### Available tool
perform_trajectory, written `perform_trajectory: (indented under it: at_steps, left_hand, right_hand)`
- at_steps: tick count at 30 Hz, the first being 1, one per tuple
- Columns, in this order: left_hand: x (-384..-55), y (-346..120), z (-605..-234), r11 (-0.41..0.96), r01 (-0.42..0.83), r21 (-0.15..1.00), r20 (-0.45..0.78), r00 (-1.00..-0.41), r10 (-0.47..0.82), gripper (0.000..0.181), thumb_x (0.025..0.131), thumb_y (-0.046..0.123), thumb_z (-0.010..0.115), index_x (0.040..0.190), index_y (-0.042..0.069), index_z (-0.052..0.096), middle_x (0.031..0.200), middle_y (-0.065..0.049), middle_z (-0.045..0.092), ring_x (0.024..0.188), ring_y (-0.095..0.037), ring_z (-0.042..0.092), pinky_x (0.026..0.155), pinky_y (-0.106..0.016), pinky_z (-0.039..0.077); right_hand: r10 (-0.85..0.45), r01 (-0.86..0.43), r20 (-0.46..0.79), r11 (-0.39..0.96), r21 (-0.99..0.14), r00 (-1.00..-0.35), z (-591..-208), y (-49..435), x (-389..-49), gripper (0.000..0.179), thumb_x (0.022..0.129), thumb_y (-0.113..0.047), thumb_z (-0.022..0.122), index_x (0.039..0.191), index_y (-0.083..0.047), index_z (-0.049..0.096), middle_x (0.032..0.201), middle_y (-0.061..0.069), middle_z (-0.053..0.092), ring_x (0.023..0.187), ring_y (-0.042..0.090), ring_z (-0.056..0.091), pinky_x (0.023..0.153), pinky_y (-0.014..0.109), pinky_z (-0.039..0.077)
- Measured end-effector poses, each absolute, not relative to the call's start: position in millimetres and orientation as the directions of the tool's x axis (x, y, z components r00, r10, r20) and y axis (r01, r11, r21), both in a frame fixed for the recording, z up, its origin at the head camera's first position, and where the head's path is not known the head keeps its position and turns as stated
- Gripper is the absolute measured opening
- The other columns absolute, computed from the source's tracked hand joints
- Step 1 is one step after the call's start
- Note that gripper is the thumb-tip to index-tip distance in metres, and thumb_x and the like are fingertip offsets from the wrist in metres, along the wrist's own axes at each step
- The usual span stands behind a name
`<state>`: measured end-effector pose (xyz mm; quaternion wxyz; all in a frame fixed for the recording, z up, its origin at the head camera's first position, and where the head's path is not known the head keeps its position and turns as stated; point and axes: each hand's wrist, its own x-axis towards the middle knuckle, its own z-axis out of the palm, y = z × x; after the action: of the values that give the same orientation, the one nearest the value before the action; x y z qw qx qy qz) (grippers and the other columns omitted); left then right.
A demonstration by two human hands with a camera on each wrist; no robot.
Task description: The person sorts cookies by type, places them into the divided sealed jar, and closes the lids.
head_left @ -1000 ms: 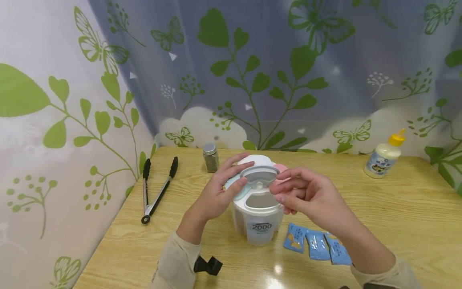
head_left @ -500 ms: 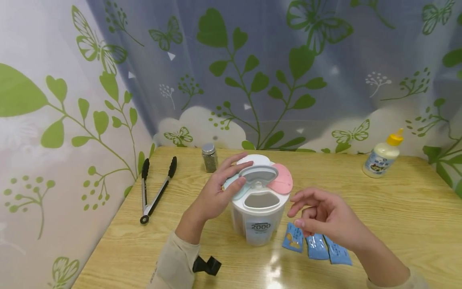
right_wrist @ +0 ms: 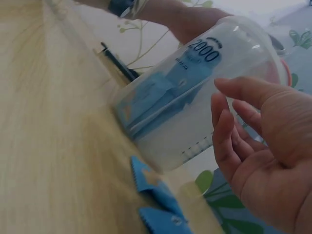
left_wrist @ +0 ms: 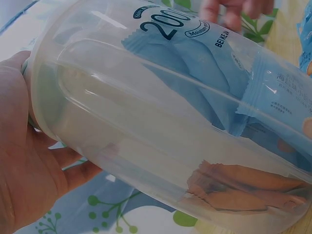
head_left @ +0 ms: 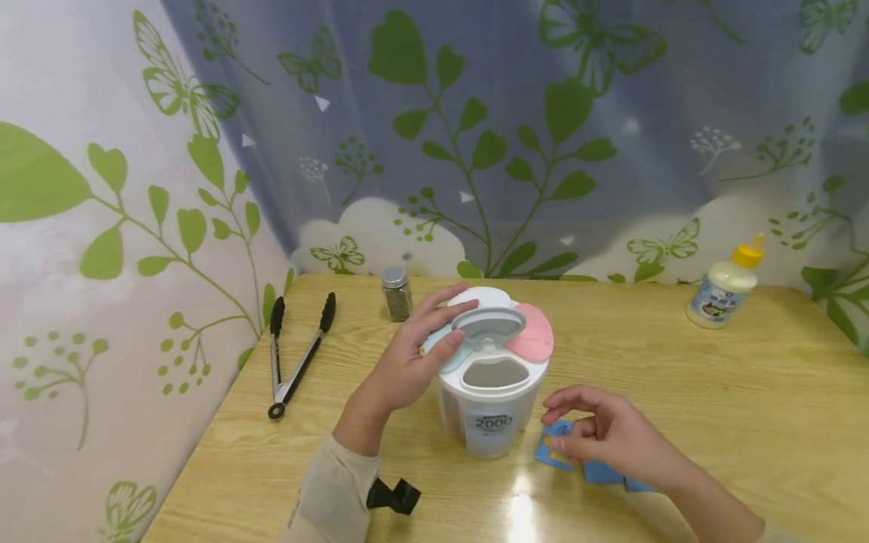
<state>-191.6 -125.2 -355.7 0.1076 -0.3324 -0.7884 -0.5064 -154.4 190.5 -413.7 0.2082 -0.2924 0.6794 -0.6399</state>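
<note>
A clear plastic storage container (head_left: 490, 430) marked 2000 stands upright on the table in the head view. Its lid has white, pink and pale blue flaps, and the grey-lined front flap (head_left: 490, 324) is raised over an opening. My left hand (head_left: 405, 362) rests on the lid's left side, fingers spread, thumb by the raised flap. Blue snack packets (left_wrist: 195, 78) and a brown packet (left_wrist: 243, 187) lie inside the container. Over the blue snack packets (head_left: 555, 445) on the table hovers my right hand (head_left: 604, 434), fingers loosely bent, nothing held. It partly covers these packets.
Black-tipped tongs (head_left: 295, 362) lie spread at the left. A small spice jar (head_left: 397, 294) stands behind the container, and a yellow-capped bottle (head_left: 723, 290) at the back right. Patterned cloth (head_left: 434, 151) borders the table's back and left.
My right hand has left the raised flap and moved down and right to above the blue packets. My left hand has stayed on the lid, and the flap stays up.
</note>
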Motion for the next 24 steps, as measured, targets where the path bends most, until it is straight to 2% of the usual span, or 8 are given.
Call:
perform_trajectory:
  at_steps: [3,6,9,11,14,17,23,24]
  left_hand:
    - [-191.9,-124.6,-354.8,0.267,0.634,0.726,0.503,-0.754,0.423,0.046,0.105,0.038,0.047,0.142,0.013,0.057,0.16,0.003,0.035,0.147,-0.018,0.034,0.115,-0.053,0.034]
    - [-192.1,-124.4,-354.2,0.266,0.631,0.729,0.499,-0.756,0.425,0.046,0.105,0.038,0.047,0.142,0.013,0.056,0.16,0.004,0.035,0.147,-0.018,0.034,0.115,-0.053,0.034]
    - [-192.1,-124.5,-354.4,0.265,0.628,0.732,0.497,-0.758,0.423,0.045,0.105,0.038,0.047,0.143,0.014,0.056,0.16,0.004,0.035,0.147,-0.018,0.034,0.115,-0.053,0.034]
    - [-192.0,-124.8,-355.2,0.264,0.626,0.734,0.496,-0.759,0.422,0.045,0.105,0.037,0.048,0.142,0.014,0.057,0.16,0.004,0.035,0.147,-0.018,0.035,0.115,-0.053,0.034]
    - [-191.3,-125.2,-355.8,0.26,0.62,0.74,0.494,-0.763,0.416,0.045,0.105,0.037,0.048,0.142,0.014,0.057,0.16,0.005,0.035,0.146,-0.018,0.035,0.115,-0.053,0.034]
    - [-190.7,-125.6,-355.6,0.256,0.617,0.744,0.495,-0.766,0.41,0.045,0.105,0.038,0.048,0.142,0.014,0.057,0.16,0.005,0.035,0.146,-0.018,0.036,0.114,-0.053,0.035]
    - [-190.6,-125.4,-355.1,0.256,0.62,0.742,0.495,-0.764,0.413,0.046,0.105,0.038,0.047,0.143,0.014,0.056,0.16,0.005,0.034,0.146,-0.018,0.035,0.114,-0.053,0.035]
    - [-190.6,-125.3,-355.1,0.256,0.62,0.742,0.495,-0.764,0.414,0.045,0.105,0.038,0.047,0.143,0.014,0.056,0.16,0.005,0.034,0.146,-0.018,0.035,0.114,-0.053,0.035]
  right_hand:
    - [-0.633,-0.118,0.044,0.076,-0.99,-0.773,-422.7,193.4,-152.6,0.04,0.094,-0.003,0.067,0.129,0.006,0.053,0.12,0.013,0.063,0.066,0.008,0.064,0.062,0.032,0.058]
    - [-0.581,-0.066,-0.036,0.153,-0.986,-0.813,-428.8,194.4,-152.0,0.045,0.093,-0.01,0.07,0.131,0.007,0.052,0.124,0.009,0.064,0.065,0.01,0.064,0.059,0.031,0.056]
    - [-0.521,-0.009,-0.118,0.235,-0.972,-0.845,-432.5,194.5,-153.1,0.05,0.091,-0.016,0.073,0.134,0.003,0.055,0.109,0.008,0.072,0.057,0.008,0.057,0.055,0.029,0.052]
    - [-0.491,0.008,-0.147,0.275,-0.962,-0.859,-434.6,194.6,-154.2,0.053,0.089,-0.019,0.075,0.135,0.0,0.056,0.107,0.012,0.073,0.052,0.006,0.053,0.054,0.028,0.052]
    - [-0.47,-0.025,-0.132,0.312,-0.95,-0.873,-438.8,194.6,-155.8,0.056,0.087,-0.019,0.078,0.135,-0.001,0.058,0.116,0.023,0.069,0.048,0.006,0.052,0.051,0.027,0.051]
    - [-0.463,-0.07,-0.095,0.326,-0.943,-0.881,-443.5,193.6,-156.9,0.059,0.084,-0.019,0.081,0.135,-0.001,0.059,0.14,0.028,0.053,0.05,0.008,0.057,0.049,0.027,0.051]
    - [-0.446,-0.073,-0.124,0.401,-0.913,-0.886,-447.6,190.0,-157.5,0.068,0.079,-0.022,0.086,0.138,-0.005,0.058,0.141,0.03,0.047,0.05,0.007,0.05,0.049,0.026,0.049]
    - [-0.432,-0.085,-0.125,0.434,-0.897,-0.893,-447.3,189.0,-157.2,0.067,0.078,-0.024,0.086,0.137,-0.007,0.059,0.14,0.028,0.05,0.058,0.008,0.055,0.054,0.027,0.052]
